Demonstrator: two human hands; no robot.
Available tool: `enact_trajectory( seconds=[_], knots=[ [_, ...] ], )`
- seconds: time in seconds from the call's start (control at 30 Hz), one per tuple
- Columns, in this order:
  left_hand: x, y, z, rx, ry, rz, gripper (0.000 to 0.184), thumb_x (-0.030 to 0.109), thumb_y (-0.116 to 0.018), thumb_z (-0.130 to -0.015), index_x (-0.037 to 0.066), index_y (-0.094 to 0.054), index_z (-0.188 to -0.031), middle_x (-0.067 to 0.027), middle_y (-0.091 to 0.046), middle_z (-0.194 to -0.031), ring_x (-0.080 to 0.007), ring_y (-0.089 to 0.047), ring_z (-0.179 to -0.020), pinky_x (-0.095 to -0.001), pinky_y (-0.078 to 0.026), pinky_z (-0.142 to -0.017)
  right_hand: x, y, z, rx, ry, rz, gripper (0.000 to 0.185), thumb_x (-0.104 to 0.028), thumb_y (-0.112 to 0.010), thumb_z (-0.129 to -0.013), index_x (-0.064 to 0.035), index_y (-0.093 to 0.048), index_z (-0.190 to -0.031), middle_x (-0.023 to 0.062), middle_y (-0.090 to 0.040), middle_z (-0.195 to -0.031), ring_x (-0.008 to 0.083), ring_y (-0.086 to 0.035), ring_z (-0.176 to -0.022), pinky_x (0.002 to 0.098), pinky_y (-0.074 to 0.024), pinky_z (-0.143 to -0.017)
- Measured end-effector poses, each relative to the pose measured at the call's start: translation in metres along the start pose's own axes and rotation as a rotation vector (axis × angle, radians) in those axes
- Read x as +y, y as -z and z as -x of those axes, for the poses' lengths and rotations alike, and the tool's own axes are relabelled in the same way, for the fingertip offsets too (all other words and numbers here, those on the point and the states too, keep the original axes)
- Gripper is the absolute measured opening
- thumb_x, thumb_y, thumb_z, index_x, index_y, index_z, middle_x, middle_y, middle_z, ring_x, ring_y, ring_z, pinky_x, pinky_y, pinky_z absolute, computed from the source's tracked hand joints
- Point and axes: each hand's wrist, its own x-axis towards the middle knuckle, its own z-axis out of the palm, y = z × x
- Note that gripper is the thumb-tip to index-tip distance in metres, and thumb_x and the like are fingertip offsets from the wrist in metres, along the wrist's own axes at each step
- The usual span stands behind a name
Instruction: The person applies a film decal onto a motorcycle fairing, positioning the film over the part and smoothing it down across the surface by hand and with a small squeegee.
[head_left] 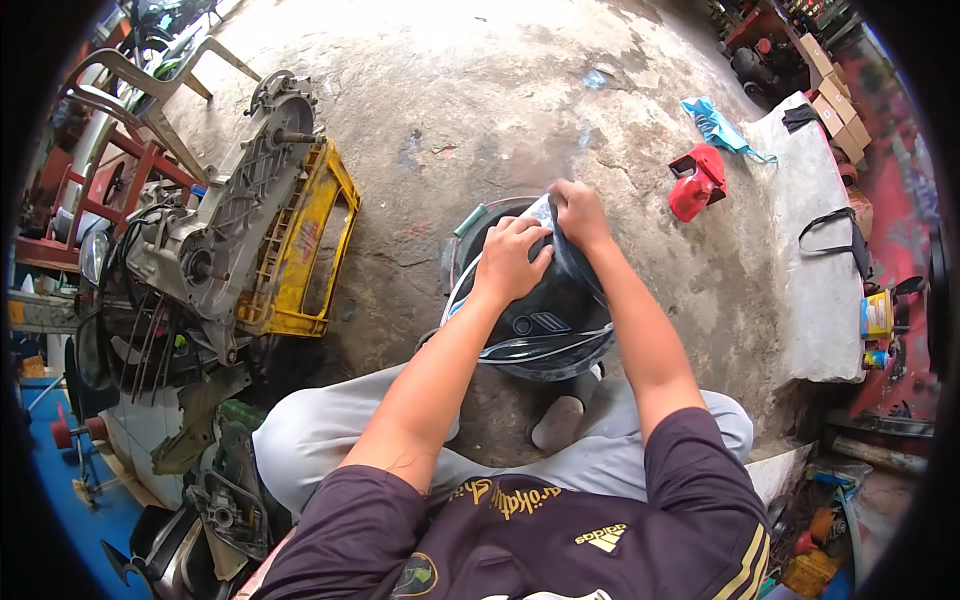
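A black bucket (540,345) with a wire handle and a green grip (470,220) stands on the floor between my knees. Across its top lies a dark, glossy curved part (580,270) with a pale patch near its far end. My left hand (513,258) rests on this part, fingers spread and bent, near the pale patch. At the far end of the part, my right hand (580,212) has its fingers closed on the edge. A thin white strip curves along the bucket's left side.
To the left, a metal engine casing (220,220) leans on a yellow crate (315,240), near a chair. A red part (697,182) and a blue bag (715,125) lie at the right, beside a pale concrete ledge (815,270).
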Motion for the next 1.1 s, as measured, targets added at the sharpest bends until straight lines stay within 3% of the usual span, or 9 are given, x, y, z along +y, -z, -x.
enact_trajectory(
  seconds=[0.43, 0.97, 1.1],
  knots=[
    [-0.002, -0.004, -0.001, 0.022, -0.041, -0.029, 0.027, 0.022, -0.080, -0.086, 0.011, -0.079, -0.110, -0.0072, -0.073, -0.119, -0.0314, -0.064, -0.118, -0.0461, -0.050, -0.102, 0.009, 0.001, 0.003, 0.003, 0.012, -0.067, 0.018, 0.000, -0.063, -0.088, -0.0044, -0.075, -0.100, 0.0221, -0.075, -0.099, 0.0415, -0.072, -0.098, 0.0476, -0.0577, -0.086],
    [0.000, -0.001, -0.001, -0.010, -0.029, -0.014, 0.027, 0.020, -0.079, -0.088, 0.009, -0.079, -0.113, -0.0111, -0.073, -0.124, -0.0340, -0.064, -0.122, -0.0465, -0.049, -0.107, 0.006, -0.005, -0.010, 0.020, 0.046, -0.036, 0.015, -0.004, -0.062, -0.092, -0.0061, -0.075, -0.100, 0.0228, -0.075, -0.094, 0.0443, -0.073, -0.093, 0.0511, -0.0574, -0.082],
    [-0.001, -0.002, -0.001, 0.004, -0.033, -0.002, 0.027, 0.019, -0.079, -0.087, 0.010, -0.079, -0.112, -0.0108, -0.074, -0.123, -0.0345, -0.064, -0.120, -0.0464, -0.050, -0.107, 0.007, -0.010, -0.017, 0.019, -0.050, -0.046, 0.014, -0.004, -0.063, -0.092, -0.0052, -0.075, -0.099, 0.0244, -0.075, -0.095, 0.0445, -0.073, -0.094, 0.0503, -0.0577, -0.083]
  ],
)
